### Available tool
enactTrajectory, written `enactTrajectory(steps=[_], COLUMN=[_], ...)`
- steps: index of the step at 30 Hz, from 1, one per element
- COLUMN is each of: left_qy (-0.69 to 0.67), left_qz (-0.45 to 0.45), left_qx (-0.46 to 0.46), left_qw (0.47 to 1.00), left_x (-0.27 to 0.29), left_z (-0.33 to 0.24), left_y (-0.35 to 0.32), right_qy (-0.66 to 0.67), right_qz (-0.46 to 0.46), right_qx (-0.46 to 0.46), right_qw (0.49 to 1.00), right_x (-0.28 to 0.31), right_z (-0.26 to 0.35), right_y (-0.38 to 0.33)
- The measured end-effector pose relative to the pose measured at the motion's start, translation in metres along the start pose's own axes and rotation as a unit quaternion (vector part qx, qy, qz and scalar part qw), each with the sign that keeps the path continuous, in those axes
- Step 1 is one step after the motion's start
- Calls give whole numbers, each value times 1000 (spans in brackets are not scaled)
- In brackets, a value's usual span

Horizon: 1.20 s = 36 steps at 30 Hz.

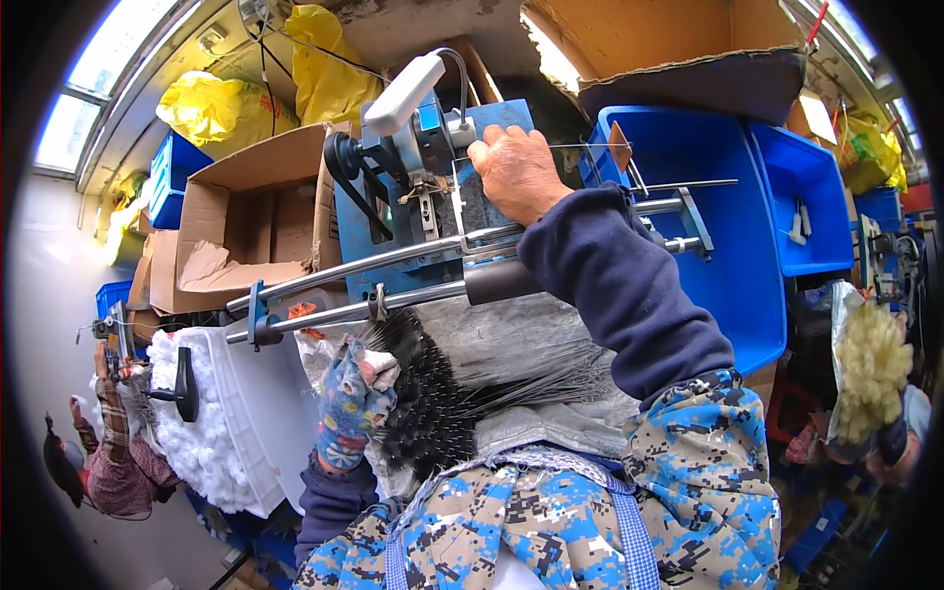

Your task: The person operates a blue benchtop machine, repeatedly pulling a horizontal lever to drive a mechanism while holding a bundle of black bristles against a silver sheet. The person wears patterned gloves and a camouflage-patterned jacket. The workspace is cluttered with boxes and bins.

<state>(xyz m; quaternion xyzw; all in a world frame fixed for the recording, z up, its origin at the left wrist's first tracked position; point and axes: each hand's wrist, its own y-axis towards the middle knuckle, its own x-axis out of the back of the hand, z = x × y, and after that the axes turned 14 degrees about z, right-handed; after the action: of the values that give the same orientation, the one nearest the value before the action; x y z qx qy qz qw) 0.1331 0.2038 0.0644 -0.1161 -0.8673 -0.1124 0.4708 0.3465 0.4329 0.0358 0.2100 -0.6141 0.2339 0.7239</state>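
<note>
Crowded bench: right hand (513,172) on blue machine (433,197), bins (723,226) close beside.

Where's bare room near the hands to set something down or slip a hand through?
Free: the blue bin floor right of the right hand; the open cardboard box left of the blue machine. Crowded: black bristles fill the lap by the left hand; the white tray is full of white fluff.

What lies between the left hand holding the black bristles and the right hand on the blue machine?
In the head view, two long metal rods cross between the left hand and the right hand, over the blue machine front.
</note>
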Motion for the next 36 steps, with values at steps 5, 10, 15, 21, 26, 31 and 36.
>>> enactTrajectory(steps=[5, 10, 15, 21, 26, 31, 36], left_qy=[16, -8, -19, -28, -18, -2, -22], left_qz=[-10, -6, -2, 1, 0, -3, -16], left_qx=[13, 29, 9, 8, 1, 12, 15], left_qw=[1000, 1000, 1000, 1000, 1000, 1000, 1000], left_x=[2, 0, -1, -1, -1, -1, -2], left_z=[-7, -5, -5, -5, -5, -6, -10], left_y=[1, -2, -3, -3, -3, -2, -2], right_qy=[13, 14, -3, -8, -3, 10, 18], right_qz=[-4, -3, 3, 1, 4, 12, 6], right_qx=[4, 10, 6, 8, 10, 8, 8], right_qw=[1000, 1000, 1000, 1000, 1000, 1000, 1000], right_x=[0, -2, 0, 1, 0, 0, -2], right_z=[0, -1, 1, 1, 0, -1, -1], right_y=[1, 1, 0, 0, 0, 0, 1])
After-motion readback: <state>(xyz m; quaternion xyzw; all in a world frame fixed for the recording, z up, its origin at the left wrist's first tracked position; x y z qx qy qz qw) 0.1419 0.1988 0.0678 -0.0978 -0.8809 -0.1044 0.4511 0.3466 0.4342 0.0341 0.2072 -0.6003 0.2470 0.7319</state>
